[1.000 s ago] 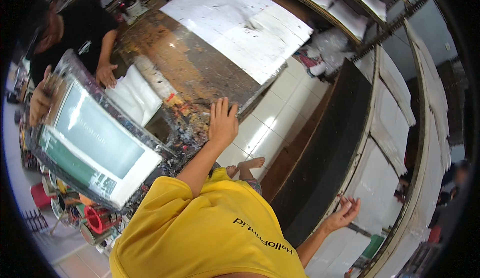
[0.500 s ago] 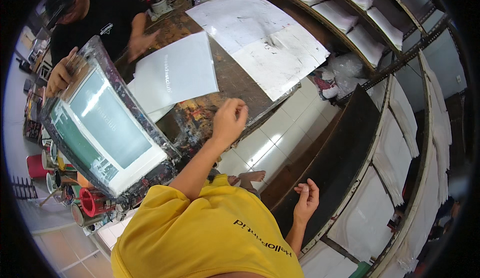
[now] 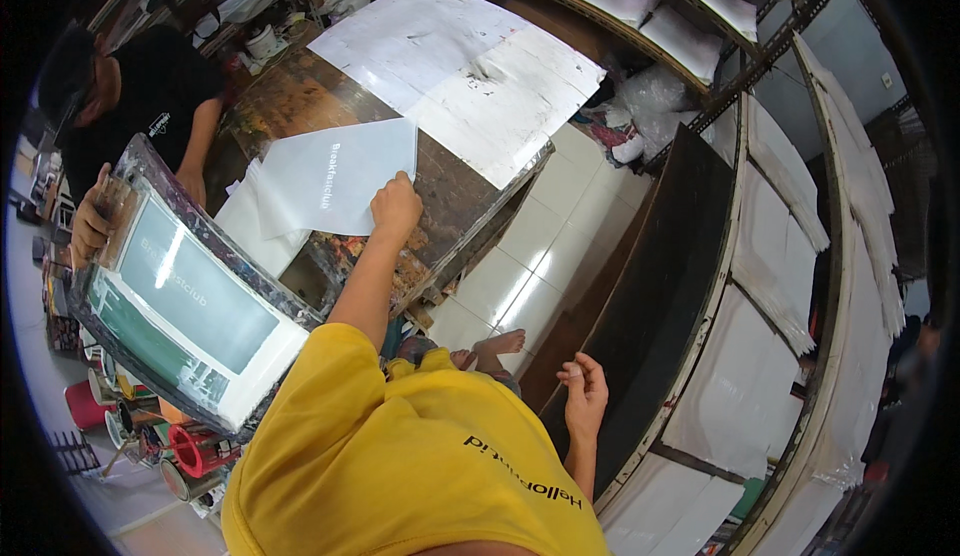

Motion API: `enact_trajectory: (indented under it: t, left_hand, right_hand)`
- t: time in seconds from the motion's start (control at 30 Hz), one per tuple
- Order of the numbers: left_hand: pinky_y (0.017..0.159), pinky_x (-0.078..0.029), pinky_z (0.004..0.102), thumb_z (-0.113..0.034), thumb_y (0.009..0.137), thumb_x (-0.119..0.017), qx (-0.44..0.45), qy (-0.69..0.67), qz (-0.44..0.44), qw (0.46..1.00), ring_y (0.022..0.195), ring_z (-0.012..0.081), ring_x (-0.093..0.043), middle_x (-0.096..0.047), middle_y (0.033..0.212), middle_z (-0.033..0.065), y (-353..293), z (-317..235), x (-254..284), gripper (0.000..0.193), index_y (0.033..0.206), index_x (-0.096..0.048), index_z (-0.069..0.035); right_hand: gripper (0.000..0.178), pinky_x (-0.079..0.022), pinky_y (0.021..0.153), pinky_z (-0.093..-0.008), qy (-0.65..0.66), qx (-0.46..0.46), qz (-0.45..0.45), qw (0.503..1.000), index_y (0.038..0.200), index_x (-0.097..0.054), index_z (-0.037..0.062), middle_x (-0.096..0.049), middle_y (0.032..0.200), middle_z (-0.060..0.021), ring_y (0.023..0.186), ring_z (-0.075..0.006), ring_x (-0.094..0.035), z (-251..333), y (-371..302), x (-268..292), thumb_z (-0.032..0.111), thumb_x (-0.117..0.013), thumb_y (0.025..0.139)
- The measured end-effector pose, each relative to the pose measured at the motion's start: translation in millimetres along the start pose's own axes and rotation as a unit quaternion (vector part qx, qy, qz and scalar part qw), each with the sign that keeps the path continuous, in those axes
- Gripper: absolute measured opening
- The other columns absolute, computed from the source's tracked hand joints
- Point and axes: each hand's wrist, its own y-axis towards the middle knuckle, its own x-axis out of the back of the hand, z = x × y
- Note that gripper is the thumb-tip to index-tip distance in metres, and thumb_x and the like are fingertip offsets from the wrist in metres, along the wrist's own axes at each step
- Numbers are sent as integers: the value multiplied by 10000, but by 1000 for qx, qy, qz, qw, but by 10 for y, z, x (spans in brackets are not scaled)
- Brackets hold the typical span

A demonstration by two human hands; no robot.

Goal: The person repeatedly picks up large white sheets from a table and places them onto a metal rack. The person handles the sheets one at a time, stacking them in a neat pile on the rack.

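Observation:
My left hand (image 3: 397, 206) is closed on the right edge of a pale plastic bag (image 3: 345, 171) with white lettering. The bag is partly raised above a pile of similar pale bags (image 3: 262, 241) on the work table. Left of the pile, a silk-screen frame (image 3: 215, 296) stands tilted up, with a grey-blue mesh panel and white ink along its lower part. A co-worker's hand (image 3: 92, 226) holds the frame's far end. My right hand (image 3: 583, 386) hangs beside a long black panel, fingers loosely bent, holding nothing that I can see.
A stained wooden table (image 3: 465, 171) bears large white sheets (image 3: 470, 66) at its far side. Racks with stacked white sheets (image 3: 740, 396) stand to the right, beside the black panel (image 3: 655, 266). Red tubs (image 3: 195, 448) and cans crowd the lower left. A co-worker in black (image 3: 160, 96) stands opposite.
My left hand has reached forward and left, and closed on the bag's edge, lifting it partly off the pile. The co-worker's free hand has drawn back. My right hand has barely moved.

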Motion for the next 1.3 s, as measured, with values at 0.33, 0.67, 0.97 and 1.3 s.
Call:
enact_trajectory:
  t: [0.33,0.67,0.97,1.3]
  left_hand:
    - [684,-499,415,-62,869,-608,-334,-272,127,893,765,382,-637,-637,839,230,-1514,-1185,383,135,961,-598,36]
    - [646,-482,307,-20,898,-607,-531,-333,226,746,680,193,-591,-629,816,129,-2295,-1790,551,110,989,-621,38]
    - [710,-494,310,-66,919,-611,-520,-318,131,782,769,193,-604,-642,910,115,-1769,-1745,438,156,1036,-623,35]
    - [913,-443,442,-198,940,-610,-476,-169,73,860,1086,346,-557,-591,1177,174,-915,-1332,-184,278,1105,-622,24]
  right_hand:
    - [486,-522,881,-316,27,61,64,996,1362,-442,27,-563,1273,-141,1005,-183,-633,209,352,-353,151,-639,935]
    - [168,-494,730,-299,-46,158,-156,974,1058,-610,29,-642,845,-65,790,-136,-595,744,244,371,107,-591,910]
    - [322,-399,642,-234,-95,-87,-539,832,1149,-604,116,-637,1007,20,767,-65,-483,956,-1819,2105,306,-676,899]
    - [286,-346,442,-252,-118,-247,-684,677,1083,-515,29,-558,679,-34,513,-89,-467,-258,-3624,2241,172,-669,889]
